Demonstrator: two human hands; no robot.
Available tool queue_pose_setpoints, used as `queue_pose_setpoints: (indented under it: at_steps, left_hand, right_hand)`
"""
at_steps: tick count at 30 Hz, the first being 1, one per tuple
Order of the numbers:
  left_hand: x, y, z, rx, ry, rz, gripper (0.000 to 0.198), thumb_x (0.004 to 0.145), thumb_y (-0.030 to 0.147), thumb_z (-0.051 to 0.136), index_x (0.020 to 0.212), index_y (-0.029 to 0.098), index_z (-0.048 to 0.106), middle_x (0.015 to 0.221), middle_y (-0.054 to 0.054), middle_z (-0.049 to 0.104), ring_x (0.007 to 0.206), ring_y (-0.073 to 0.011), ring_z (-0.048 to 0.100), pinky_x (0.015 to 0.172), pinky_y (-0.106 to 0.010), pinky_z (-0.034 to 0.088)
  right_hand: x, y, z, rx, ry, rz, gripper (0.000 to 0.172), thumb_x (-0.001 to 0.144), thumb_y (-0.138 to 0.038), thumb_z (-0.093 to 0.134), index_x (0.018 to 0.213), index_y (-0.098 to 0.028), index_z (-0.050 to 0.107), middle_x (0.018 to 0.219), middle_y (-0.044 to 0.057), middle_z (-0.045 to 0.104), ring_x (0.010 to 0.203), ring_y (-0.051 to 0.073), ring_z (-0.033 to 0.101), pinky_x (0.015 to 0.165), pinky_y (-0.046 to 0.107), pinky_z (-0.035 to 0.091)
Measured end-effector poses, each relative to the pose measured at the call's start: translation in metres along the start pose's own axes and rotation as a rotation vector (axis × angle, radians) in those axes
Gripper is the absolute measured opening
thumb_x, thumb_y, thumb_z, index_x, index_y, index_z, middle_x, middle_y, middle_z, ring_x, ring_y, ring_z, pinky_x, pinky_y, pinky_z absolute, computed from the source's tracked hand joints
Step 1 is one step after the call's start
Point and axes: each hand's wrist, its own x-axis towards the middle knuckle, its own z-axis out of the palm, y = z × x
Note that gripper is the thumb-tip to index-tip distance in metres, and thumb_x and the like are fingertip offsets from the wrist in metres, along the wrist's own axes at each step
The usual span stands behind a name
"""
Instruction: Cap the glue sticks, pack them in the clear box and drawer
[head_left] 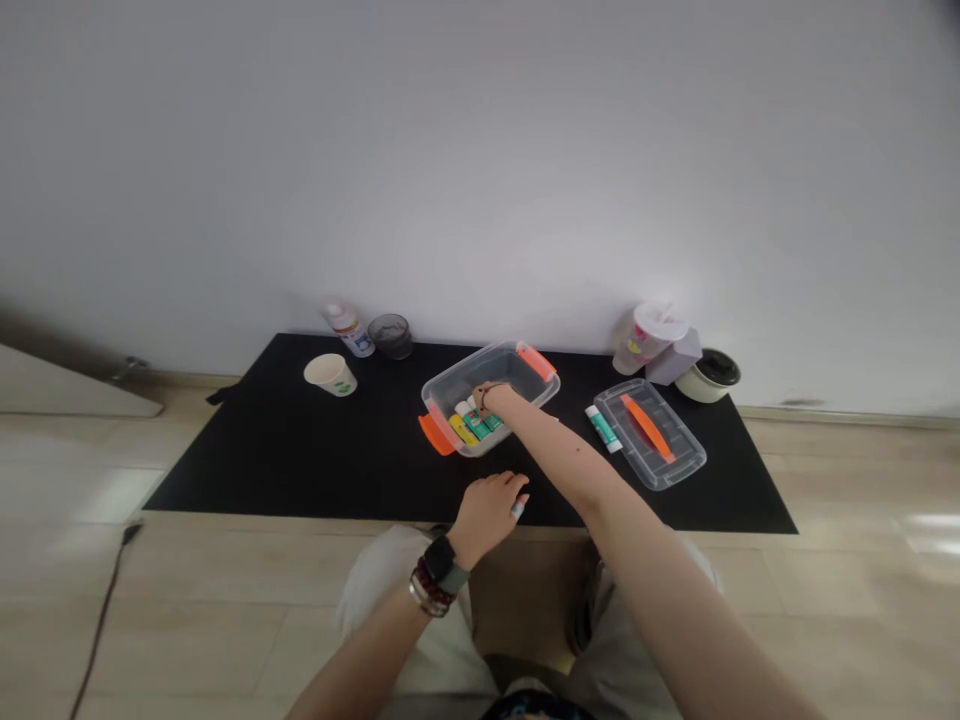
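"Where's the action?"

"On a black mat [247,450], at a clear bin [457,388] with orange handles."

"The right hand [491,398]?"

"Down inside the bin, fingers curled over the glue sticks [474,426]. Whether it holds one, I can't tell."

"The left hand [486,517]?"

"Closed around a small pale stick [518,510], near the mat's front edge."

"The lid [649,435]?"

"Off, lying right of the bin, a green-and-white glue stick [603,428] just beside it."
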Motion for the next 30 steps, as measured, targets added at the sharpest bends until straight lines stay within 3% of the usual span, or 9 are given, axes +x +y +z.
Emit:
queue_pose_setpoints:
  at_steps: [3,6,10,12,14,16,20,24,30]
  left_hand:
    - [-0.015,-0.009,-0.006,-0.039,0.081,0.016,0.028,0.096,0.024,0.050,0.120,0.022,0.063,0.110,-0.006,0.070,0.100,-0.0220,0.067,0.083,-0.034,0.054]
    - [-0.029,-0.012,-0.018,-0.064,0.362,0.071,0.033,0.098,0.023,0.048,0.129,0.021,0.056,0.119,-0.008,0.068,0.107,-0.0208,0.066,0.090,-0.034,0.054]
    - [-0.045,-0.004,-0.042,-0.010,0.851,0.032,0.056,0.095,0.028,0.056,0.146,0.015,0.036,0.134,-0.017,0.058,0.125,-0.0265,0.056,0.102,-0.040,0.049]
    - [-0.047,0.004,-0.051,0.067,0.919,-0.012,0.067,0.092,0.032,0.061,0.149,0.012,0.031,0.138,-0.022,0.054,0.130,-0.0320,0.052,0.104,-0.046,0.046]
    - [-0.044,0.016,-0.055,0.112,0.760,0.002,0.063,0.091,0.033,0.061,0.146,0.012,0.037,0.136,-0.021,0.057,0.126,-0.0333,0.055,0.103,-0.047,0.046]
    - [-0.037,0.030,-0.052,0.102,0.446,0.025,0.047,0.091,0.029,0.057,0.136,0.015,0.050,0.123,-0.017,0.066,0.110,-0.0302,0.064,0.094,-0.043,0.050]
    - [-0.025,0.054,-0.032,0.058,-0.058,-0.008,0.029,0.085,0.019,0.052,0.112,0.016,0.064,0.102,-0.011,0.072,0.092,-0.0270,0.069,0.079,-0.037,0.053]
    - [-0.026,0.063,-0.015,0.010,-0.251,-0.008,0.021,0.082,0.019,0.051,0.096,0.019,0.066,0.095,-0.009,0.074,0.092,-0.0275,0.071,0.079,-0.036,0.053]
    - [-0.054,0.078,-0.013,0.032,-0.384,-0.020,0.023,0.079,0.025,0.051,0.093,0.019,0.069,0.089,-0.013,0.075,0.086,-0.0302,0.073,0.074,-0.037,0.054]
  right_hand:
    - [0.002,0.003,0.000,0.011,0.012,0.015,0.031,0.076,-0.029,0.076,0.095,-0.005,0.073,0.096,0.013,0.075,0.086,0.021,0.071,0.071,0.024,0.054]
    - [-0.021,0.015,-0.010,0.039,0.120,0.017,0.045,0.085,-0.039,0.067,0.114,-0.004,0.065,0.113,0.018,0.071,0.098,0.022,0.069,0.077,0.025,0.052]
    - [-0.093,0.036,-0.012,0.081,0.356,-0.058,0.045,0.093,-0.035,0.052,0.130,-0.012,0.049,0.123,0.014,0.066,0.106,0.022,0.066,0.083,0.028,0.049]
    - [-0.136,0.040,0.002,0.049,0.378,-0.070,0.043,0.091,-0.035,0.053,0.130,-0.016,0.048,0.113,0.011,0.069,0.098,0.025,0.069,0.079,0.031,0.050]
    - [-0.173,0.038,0.025,-0.029,0.270,-0.102,0.044,0.088,-0.034,0.058,0.128,-0.018,0.050,0.105,0.010,0.072,0.092,0.027,0.071,0.075,0.033,0.051]
    - [-0.196,0.032,0.053,-0.092,0.177,-0.134,0.036,0.090,-0.029,0.057,0.125,-0.017,0.054,0.106,0.012,0.072,0.091,0.027,0.072,0.072,0.033,0.052]
    - [-0.215,0.022,0.103,-0.129,0.113,-0.106,0.021,0.097,-0.014,0.042,0.103,-0.013,0.062,0.098,0.015,0.072,0.086,0.023,0.073,0.065,0.030,0.052]
    - [-0.224,0.021,0.133,-0.125,0.099,-0.138,0.022,0.097,-0.009,0.042,0.100,-0.011,0.063,0.091,0.016,0.073,0.083,0.023,0.073,0.061,0.030,0.052]
    - [-0.245,0.011,0.158,-0.100,0.125,-0.265,0.019,0.097,-0.015,0.045,0.095,-0.014,0.064,0.086,0.012,0.073,0.076,0.023,0.072,0.056,0.031,0.045]
